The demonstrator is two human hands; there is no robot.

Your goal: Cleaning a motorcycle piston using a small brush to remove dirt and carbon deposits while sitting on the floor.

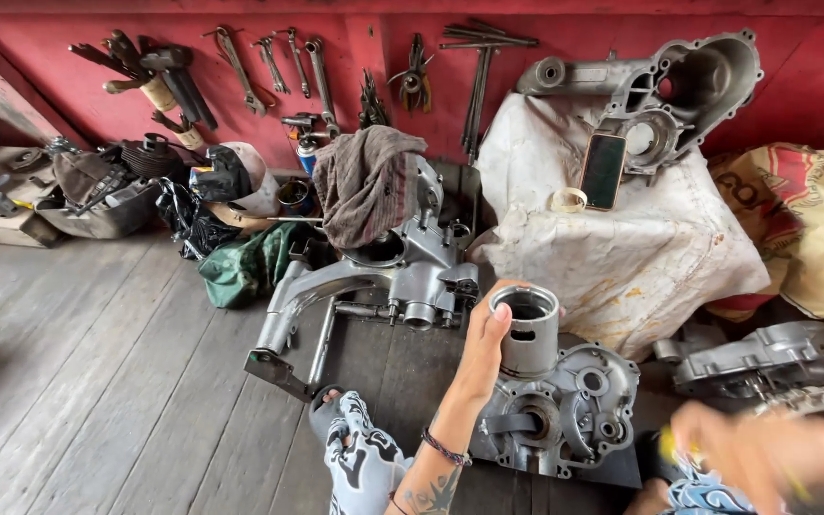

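My left hand grips a hollow metal piston, fingers wrapped round its far side and thumb pressed on the near rim, holding it upright with the open end facing up, just above a grey engine casing that lies flat on a dark mat on the plank floor. A beaded band circles my left wrist, and a tattoo shows on the forearm. My right hand is low at the right edge of the view, so blurred that I cannot tell whether it is open or closed, though something yellow shows beside it. Just beyond the piston a larger silver engine block rests on the floor with a brown rag draped over its top. To the right, a white cloth covers a raised heap; on it sit a phone, a roll of tape and another engine cover leaning against the red wall. Wrenches, pliers and hammers hang along that wall, with a green bag and dark parts piled beneath them. A further casing lies at the far right, near a printed sack
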